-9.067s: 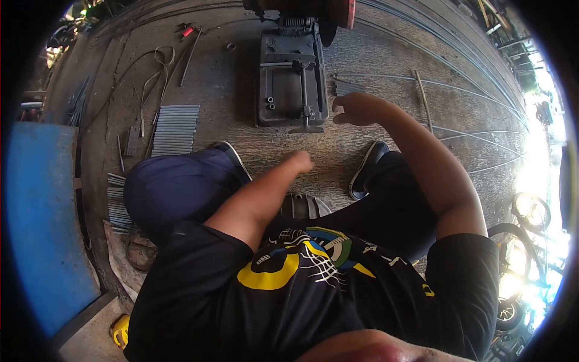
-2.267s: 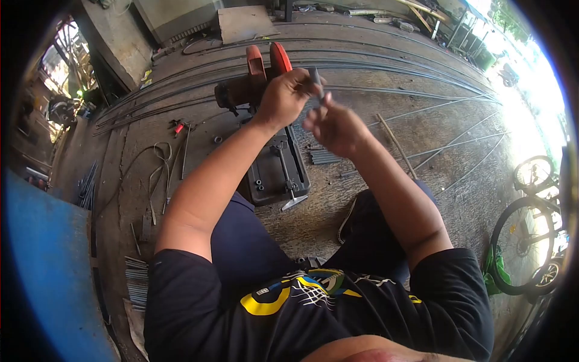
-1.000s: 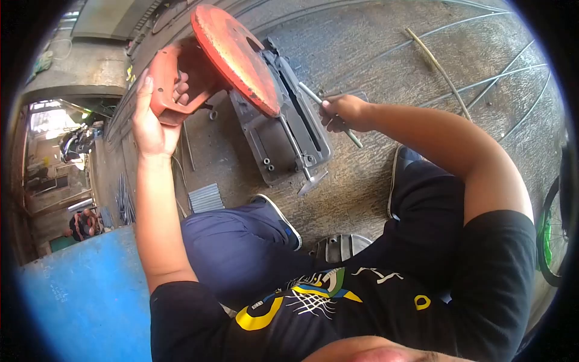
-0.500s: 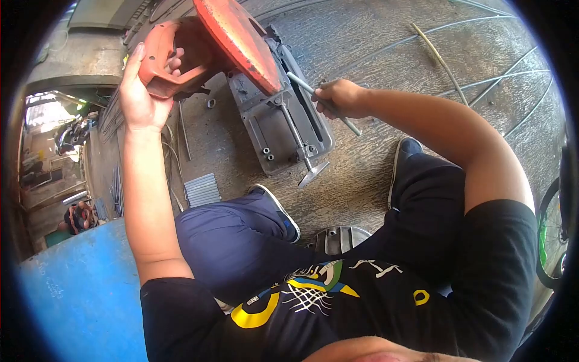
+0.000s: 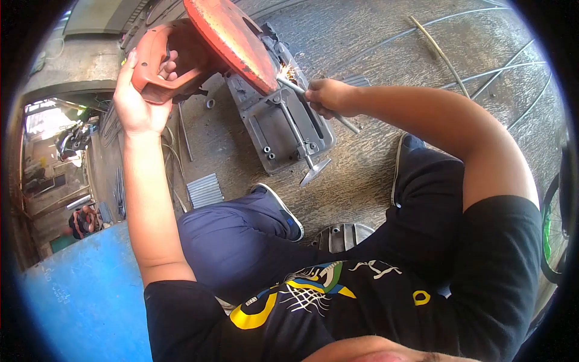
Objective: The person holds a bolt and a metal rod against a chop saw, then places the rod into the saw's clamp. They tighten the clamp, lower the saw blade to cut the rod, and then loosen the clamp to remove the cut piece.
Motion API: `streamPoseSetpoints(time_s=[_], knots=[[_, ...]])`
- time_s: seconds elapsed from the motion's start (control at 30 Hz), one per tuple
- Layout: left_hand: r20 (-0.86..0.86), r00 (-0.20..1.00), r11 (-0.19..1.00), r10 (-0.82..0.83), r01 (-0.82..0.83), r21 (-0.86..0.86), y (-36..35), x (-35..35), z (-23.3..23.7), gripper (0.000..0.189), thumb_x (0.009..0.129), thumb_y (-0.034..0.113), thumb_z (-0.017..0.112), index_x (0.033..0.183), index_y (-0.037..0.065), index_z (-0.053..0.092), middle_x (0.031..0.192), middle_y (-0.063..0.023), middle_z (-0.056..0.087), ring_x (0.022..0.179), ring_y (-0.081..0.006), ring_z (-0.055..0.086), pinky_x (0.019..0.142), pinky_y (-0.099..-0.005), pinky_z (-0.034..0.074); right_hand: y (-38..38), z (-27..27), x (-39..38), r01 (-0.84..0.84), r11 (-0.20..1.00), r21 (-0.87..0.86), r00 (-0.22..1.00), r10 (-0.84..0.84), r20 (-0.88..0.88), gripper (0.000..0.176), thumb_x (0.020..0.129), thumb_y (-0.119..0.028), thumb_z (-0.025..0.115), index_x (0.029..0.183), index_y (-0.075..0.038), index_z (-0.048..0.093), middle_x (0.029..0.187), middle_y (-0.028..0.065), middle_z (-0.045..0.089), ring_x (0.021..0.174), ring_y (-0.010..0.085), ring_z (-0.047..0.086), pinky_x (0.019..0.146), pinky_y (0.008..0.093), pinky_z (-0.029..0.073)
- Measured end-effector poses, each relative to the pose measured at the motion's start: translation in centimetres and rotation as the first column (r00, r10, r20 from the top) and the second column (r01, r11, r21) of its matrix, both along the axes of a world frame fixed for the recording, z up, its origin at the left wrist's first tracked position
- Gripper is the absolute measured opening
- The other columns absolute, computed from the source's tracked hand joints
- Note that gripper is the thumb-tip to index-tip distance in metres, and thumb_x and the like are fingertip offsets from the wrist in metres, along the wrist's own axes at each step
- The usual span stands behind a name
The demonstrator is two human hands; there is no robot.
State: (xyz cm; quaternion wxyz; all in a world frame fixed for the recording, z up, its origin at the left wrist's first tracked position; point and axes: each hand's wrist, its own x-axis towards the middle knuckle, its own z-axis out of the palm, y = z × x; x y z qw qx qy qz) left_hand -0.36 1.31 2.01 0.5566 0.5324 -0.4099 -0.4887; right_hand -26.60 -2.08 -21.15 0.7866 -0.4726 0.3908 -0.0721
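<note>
My left hand is closed around the handle of an orange cut-off saw, the fingers passing through the grip opening. The saw's guard tilts over its grey metal base, which has a clamp screw with a T-handle at the near end. In my right hand is a thin metal rod, its far end against the edge of the guard. Small sparks fly at that end. The blade itself is hidden by the guard.
Short cut rods lie in a row on the floor left of the base. A round ribbed metal part sits between my feet. Long rods cross the floor at right. A blue panel is at lower left, a bicycle wheel at far right.
Sparks have appeared at the rod's far end. My right hand and the rod have shifted slightly left, and the saw with my left hand has moved a little left.
</note>
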Motion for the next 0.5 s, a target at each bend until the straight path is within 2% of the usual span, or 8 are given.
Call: streamPoseSetpoints(time_s=[0.23, 0.33, 0.4, 0.5], knots=[[-0.007, 1.000, 1.000, -0.021, 0.021, 0.001, 0.04, -0.18, 0.09, 0.047, 0.094, 0.036, 0.049, 0.121, -0.001, 0.052, 0.103, -0.0167, 0.061, 0.087, -0.0226, 0.061, 0.076, -0.0337, 0.050, -0.09, -0.80, 0.29, 0.010, 0.995, -0.096, 0.997, -0.018, -0.076, 0.020, 0.098, -0.023, 0.046, 0.092, -0.005, 0.051, 0.065, 0.0031, 0.046, 0.049, 0.0129, 0.044, 0.044, 0.0294, 0.039], [0.010, 1.000, 1.000, 0.022, -0.022, 0.002, 0.20, -0.72, 0.22, 0.047, 0.093, 0.036, 0.049, 0.121, -0.002, 0.052, 0.102, -0.0168, 0.061, 0.086, -0.0224, 0.060, 0.076, -0.0337, 0.050, -0.18, -0.86, 0.58, 0.018, 0.992, -0.126, 0.994, -0.031, -0.100, 0.020, 0.098, -0.024, 0.048, 0.092, -0.005, 0.051, 0.064, 0.0031, 0.047, 0.049, 0.0130, 0.045, 0.043, 0.0297, 0.039], [0.045, 0.998, 0.999, 0.038, -0.038, 0.016, 0.12, -0.53, 0.25, 0.049, 0.097, 0.032, 0.038, 0.129, -0.004, 0.045, 0.111, -0.0219, 0.059, 0.093, -0.0266, 0.059, 0.085, -0.0381, 0.049, -0.12, -0.63, 0.68, 0.015, 0.983, -0.181, 0.986, -0.045, -0.160, 0.020, 0.097, -0.024, 0.049, 0.094, -0.004, 0.053, 0.063, 0.0033, 0.048, 0.049, 0.0133, 0.046, 0.043, 0.0298, 0.039], [0.041, 0.999, 1.000, 0.014, -0.015, 0.025, 0.06, -0.15, 0.19, 0.050, 0.097, 0.032, 0.038, 0.130, -0.004, 0.044, 0.112, -0.0228, 0.058, 0.094, -0.0269, 0.059, 0.086, -0.0383, 0.049, -0.03, -0.70, 0.72, -0.001, 0.971, -0.237, 0.980, -0.047, -0.193, 0.020, 0.096, -0.024, 0.050, 0.096, -0.004, 0.054, 0.064, 0.0040, 0.051, 0.050, 0.0142, 0.049, 0.044, 0.0307, 0.041]])
